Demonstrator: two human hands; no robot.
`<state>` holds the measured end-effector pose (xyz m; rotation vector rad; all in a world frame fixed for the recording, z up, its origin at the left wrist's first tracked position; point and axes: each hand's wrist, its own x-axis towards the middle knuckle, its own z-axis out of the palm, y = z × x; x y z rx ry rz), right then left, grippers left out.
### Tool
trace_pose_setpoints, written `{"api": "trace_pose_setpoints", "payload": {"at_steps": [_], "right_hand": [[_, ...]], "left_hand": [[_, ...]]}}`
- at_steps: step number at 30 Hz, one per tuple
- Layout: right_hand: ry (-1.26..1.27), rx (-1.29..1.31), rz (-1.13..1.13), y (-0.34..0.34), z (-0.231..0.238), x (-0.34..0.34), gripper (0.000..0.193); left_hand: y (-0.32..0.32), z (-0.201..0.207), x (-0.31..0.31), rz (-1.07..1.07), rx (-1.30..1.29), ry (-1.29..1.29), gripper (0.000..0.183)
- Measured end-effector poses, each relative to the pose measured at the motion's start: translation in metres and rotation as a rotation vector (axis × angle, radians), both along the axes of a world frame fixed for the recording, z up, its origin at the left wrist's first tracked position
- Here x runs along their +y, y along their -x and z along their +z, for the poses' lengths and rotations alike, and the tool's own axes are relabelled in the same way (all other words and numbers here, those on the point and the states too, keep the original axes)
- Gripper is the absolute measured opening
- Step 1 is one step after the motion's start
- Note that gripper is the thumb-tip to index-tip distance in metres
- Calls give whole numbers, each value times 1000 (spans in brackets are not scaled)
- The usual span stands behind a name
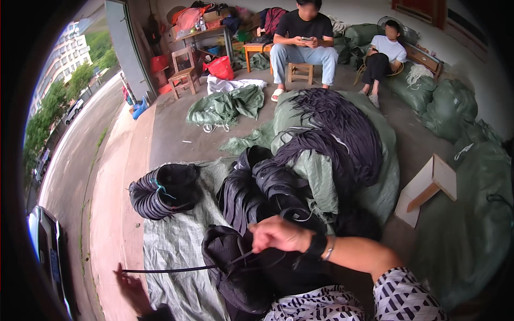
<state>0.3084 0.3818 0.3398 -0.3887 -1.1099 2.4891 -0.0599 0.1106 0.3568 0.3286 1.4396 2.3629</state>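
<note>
A black shoe upper (pixel 243 273) lies across my lap, with a dark shoelace (pixel 171 270) threaded through its front. My left hand (pixel 133 290) pinches one end of the lace at the lower left and holds it stretched straight out from the upper. Above the upper, my right hand (pixel 281 235) is closed on another stretch of the lace; its fingertips are partly hidden. Beyond it, several black shoe uppers (pixel 238 195) are nested in rows. Another nested stack (pixel 163 191), bound with a teal string, sits to the left.
A grey-green woven sheet (pixel 171 243) lies under the stacks. Farther off, a heap of dark laces (pixel 342 128) rests on a green sack. A wooden stool (pixel 425 187) lies tipped at right beside full green sacks (pixel 471 224). Two people sit at the back.
</note>
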Motion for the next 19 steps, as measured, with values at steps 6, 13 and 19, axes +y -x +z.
{"api": "trace_pose_setpoints", "payload": {"at_steps": [6, 13, 19], "right_hand": [[306, -61, -694, -155, -32, 108, 15], [322, -291, -712, -173, -44, 111, 34], [-161, -339, -379, -65, -25, 64, 19]], "left_hand": [[155, -35, -154, 632, -288, -17, 37], [71, -88, -107, -192, -217, 74, 30], [-105, 2, 24, -330, 384, 476, 22]]}}
